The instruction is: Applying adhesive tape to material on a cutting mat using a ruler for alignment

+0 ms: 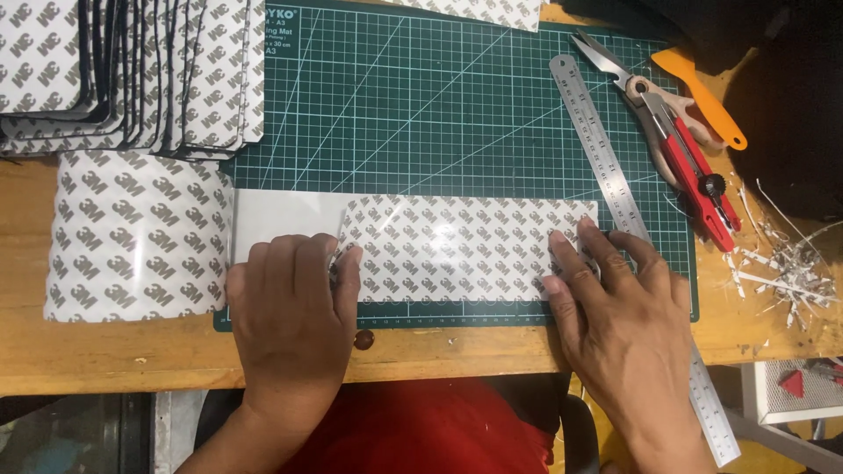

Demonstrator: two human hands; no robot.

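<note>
Pressing flat with both palms, my left hand [294, 307] pins the plain white end of the adhesive sheet [465, 247] and my right hand [615, 303] holds its other end, fingers spread and gripping nothing. It lies along the near edge of the green cutting mat [457, 105]. Uneven pressure could trap a crease or skew the sheet. Just beside my right fingers lies the steel ruler [606, 162]; the red cutter [694, 171] sits toward the bench's far right corner, paper scraps [781, 272] nearby.
</note>
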